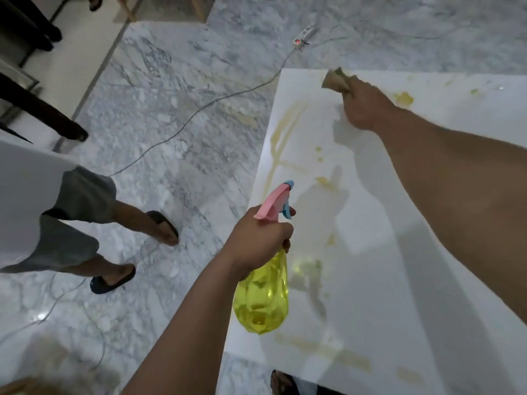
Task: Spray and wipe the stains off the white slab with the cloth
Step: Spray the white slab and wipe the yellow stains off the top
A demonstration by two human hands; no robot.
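1. The white slab (399,252) fills the right half of the view, lying flat above a grey-veined marble floor (176,132). Its left edge runs diagonally from the far corner down toward the viewer, and its near edge crosses the bottom of the picture.
2. Yellow stains (286,129) mark the slab: long streaks near the far left edge, a blob (403,98) by the far edge, small spots in the middle, and faint smears along the near edge.
3. The cloth (338,81), tan and bunched, sits at the far edge of the slab, just beside the blob.
4. The right hand (366,106) is closed around the cloth, arm stretched out across the slab, knuckles up.
5. The left hand (261,240) grips the neck of a yellow spray bottle (261,297) with a pink and blue head, held over the slab's left edge, nozzle pointing toward the streaks. One finger curls by the trigger; whether it presses is unclear.
6. To the left the floor is open, crossed by a thin cable (199,106) running to a power strip (305,35).
7. Another person's legs (125,220) in dark sandals stand on the floor, well apart from the slab.
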